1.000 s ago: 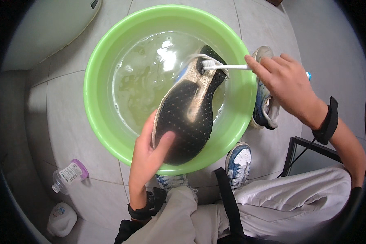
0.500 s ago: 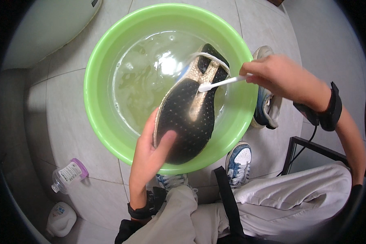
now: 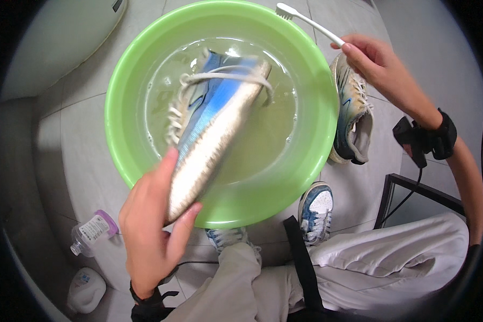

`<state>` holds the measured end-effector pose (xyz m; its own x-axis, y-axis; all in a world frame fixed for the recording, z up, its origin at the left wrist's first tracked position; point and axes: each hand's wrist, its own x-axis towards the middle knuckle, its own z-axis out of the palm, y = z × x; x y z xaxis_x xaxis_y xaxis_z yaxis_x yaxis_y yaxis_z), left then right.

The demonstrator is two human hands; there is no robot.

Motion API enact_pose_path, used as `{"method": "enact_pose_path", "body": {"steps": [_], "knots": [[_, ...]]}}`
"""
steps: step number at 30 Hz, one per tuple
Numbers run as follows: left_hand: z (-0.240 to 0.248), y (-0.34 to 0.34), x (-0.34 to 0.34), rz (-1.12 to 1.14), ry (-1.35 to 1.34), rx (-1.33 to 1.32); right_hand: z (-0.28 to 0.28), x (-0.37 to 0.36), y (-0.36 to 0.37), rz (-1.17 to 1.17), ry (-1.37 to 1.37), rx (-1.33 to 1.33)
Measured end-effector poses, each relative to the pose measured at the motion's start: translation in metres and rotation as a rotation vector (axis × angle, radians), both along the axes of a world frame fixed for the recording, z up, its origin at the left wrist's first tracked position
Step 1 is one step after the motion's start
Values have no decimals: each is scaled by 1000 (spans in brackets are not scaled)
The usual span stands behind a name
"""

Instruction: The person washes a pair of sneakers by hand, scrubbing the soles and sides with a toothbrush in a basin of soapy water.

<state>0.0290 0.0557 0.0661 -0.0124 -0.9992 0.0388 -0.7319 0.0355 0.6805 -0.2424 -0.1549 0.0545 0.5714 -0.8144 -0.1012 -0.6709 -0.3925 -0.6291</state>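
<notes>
A blue and white sneaker (image 3: pixel 214 129) is tilted on its side over the basin, its pale midsole edge turned up and its laces to the left. My left hand (image 3: pixel 156 225) grips it by the toe end, thumb on one side and fingers on the other. In my right hand (image 3: pixel 367 59) is a white toothbrush (image 3: pixel 314 26), pinched by the end of its handle. Its bristle head sits over the basin's far right rim, apart from the sneaker. The green basin (image 3: pixel 124 155) holds cloudy, yellowish water (image 3: pixel 257 153). The sneaker's sole is mostly out of sight.
A second sneaker (image 3: pixel 349 115) stands on the tiles against the basin's right side. At left lie a clear bottle with a purple base (image 3: pixel 95 232) and a white jug (image 3: pixel 87 290). A black-edged frame (image 3: pixel 413 188) is at right. My shod feet (image 3: pixel 315 212) are close to the basin.
The sneaker has been turned from sole-up onto its side, and my left hand has shifted left. My right hand has lifted the toothbrush off the sole, up toward the far rim.
</notes>
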Motion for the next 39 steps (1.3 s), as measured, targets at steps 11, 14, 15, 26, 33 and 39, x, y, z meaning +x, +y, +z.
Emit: {"method": "enact_pose_path", "body": {"steps": [11, 14, 15, 26, 33, 39], "knots": [[-11, -2, 13, -196, -636, -356, -23, 55, 12, -254, -223, 783], [-24, -3, 17, -293, -614, -455, -17, 57, 2, -154, -337, 847], [-26, -3, 17, -306, -620, -477, -15, 56, 0, -132, -296, 822], [-47, 0, 25, -449, -627, -673, 27, 41, -9, 10, 187, 737], [-55, 9, 13, -478, -570, -623, 18, 28, 20, -31, 133, 642], [-65, 27, 27, -277, -451, -529, 27, 18, 45, -149, 178, 790]]}}
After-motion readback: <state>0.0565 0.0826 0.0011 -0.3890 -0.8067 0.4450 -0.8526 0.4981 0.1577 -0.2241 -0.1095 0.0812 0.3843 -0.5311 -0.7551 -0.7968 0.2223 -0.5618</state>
